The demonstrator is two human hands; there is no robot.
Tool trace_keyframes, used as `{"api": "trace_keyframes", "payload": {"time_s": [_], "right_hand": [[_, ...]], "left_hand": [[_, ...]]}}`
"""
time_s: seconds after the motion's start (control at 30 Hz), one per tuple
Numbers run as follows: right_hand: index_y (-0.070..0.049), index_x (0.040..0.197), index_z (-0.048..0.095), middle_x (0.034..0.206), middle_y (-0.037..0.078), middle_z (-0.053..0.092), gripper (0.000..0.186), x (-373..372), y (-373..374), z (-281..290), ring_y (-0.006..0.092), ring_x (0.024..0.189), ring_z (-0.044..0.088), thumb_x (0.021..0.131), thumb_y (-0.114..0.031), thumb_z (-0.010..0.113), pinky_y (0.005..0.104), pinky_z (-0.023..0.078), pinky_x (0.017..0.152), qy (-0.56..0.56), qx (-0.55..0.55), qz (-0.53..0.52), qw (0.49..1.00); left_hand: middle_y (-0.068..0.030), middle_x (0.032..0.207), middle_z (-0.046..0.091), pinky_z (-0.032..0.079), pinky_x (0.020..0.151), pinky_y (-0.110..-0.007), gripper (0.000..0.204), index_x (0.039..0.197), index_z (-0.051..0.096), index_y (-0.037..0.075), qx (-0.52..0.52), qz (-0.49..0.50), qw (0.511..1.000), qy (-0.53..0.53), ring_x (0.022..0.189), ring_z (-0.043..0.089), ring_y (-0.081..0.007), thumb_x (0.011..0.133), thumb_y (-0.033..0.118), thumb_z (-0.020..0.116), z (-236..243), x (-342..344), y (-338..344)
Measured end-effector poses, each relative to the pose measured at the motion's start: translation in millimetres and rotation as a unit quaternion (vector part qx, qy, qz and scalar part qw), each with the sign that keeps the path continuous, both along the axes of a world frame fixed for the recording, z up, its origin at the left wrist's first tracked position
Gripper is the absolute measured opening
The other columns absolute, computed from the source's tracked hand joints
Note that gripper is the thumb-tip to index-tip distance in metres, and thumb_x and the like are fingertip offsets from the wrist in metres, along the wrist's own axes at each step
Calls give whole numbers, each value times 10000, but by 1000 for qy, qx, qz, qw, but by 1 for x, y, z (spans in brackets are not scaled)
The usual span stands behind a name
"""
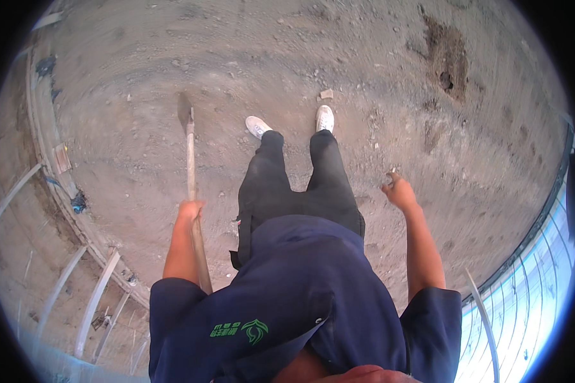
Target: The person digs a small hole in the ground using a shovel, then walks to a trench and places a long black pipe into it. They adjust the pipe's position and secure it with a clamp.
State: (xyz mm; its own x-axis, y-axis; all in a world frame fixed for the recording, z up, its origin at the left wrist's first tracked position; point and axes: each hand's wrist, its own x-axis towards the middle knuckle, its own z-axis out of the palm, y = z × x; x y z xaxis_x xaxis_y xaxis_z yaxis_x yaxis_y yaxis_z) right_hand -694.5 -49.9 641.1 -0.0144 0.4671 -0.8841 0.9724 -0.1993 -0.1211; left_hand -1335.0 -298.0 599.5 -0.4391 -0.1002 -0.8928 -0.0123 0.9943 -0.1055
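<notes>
My left hand [190,209] is wrapped round the long wooden handle of a hoe [191,159]. Its flat metal blade [184,110] rests on or just over the dirt, ahead and to the left of my feet; the handle's lower end passes behind my left forearm. Out to the right, my right hand [399,191] hangs over bare ground with its fingers bent. A tiny pale thing [393,170] shows at those fingertips, too small to name.
Uneven dry dirt [287,51] lies all round my white shoes [324,119]. A small broken block [326,94] sits just beyond the right shoe. Far right is a dark hole [446,80]. Pale curved poles [96,303] and a low edging [38,127] run along the left.
</notes>
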Motion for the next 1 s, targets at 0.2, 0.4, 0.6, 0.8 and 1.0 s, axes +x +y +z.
{"api": "trace_keyframes", "payload": {"time_s": [0.2,0.4,0.6,0.8,1.0], "right_hand": [[-26,1270,667,1082,261,734,468,44,9,-71,393,1040,718,896,-300,731,441,552,919,93,84,-115,985],[-27,1242,693,1077,261,736,434,57,13,-114,370,1039,726,912,-308,721,430,556,913,98,58,-222,969],[-49,1231,709,1068,239,746,411,57,1,-154,354,1027,732,910,-306,722,422,556,908,70,41,-256,963],[-65,1204,731,1047,228,753,397,25,-18,-242,358,1004,735,899,-320,717,421,557,909,77,17,-280,957],[-122,1188,753,1061,221,753,389,-56,19,-385,359,1028,727,891,-371,713,435,551,927,67,2,-274,960]], "left_hand": [[-129,610,618,485,446,-412,257,794,620,-27,-34,-140,989,47,487,614,-239,823,152,801,55,64,-2],[-285,917,712,560,776,-491,437,1044,595,-82,-62,-365,926,69,875,727,-410,784,182,827,77,117,38],[-315,993,706,554,843,-499,543,1171,540,-77,-64,-420,904,49,962,715,-440,792,183,828,83,149,63],[-172,861,681,550,573,-402,500,1213,534,-40,-110,-205,971,-63,681,687,-251,847,167,804,75,157,100],[-49,829,600,452,461,-298,445,1311,539,78,-82,217,959,-165,550,541,-148,955,283,710,-1,109,136]]}}
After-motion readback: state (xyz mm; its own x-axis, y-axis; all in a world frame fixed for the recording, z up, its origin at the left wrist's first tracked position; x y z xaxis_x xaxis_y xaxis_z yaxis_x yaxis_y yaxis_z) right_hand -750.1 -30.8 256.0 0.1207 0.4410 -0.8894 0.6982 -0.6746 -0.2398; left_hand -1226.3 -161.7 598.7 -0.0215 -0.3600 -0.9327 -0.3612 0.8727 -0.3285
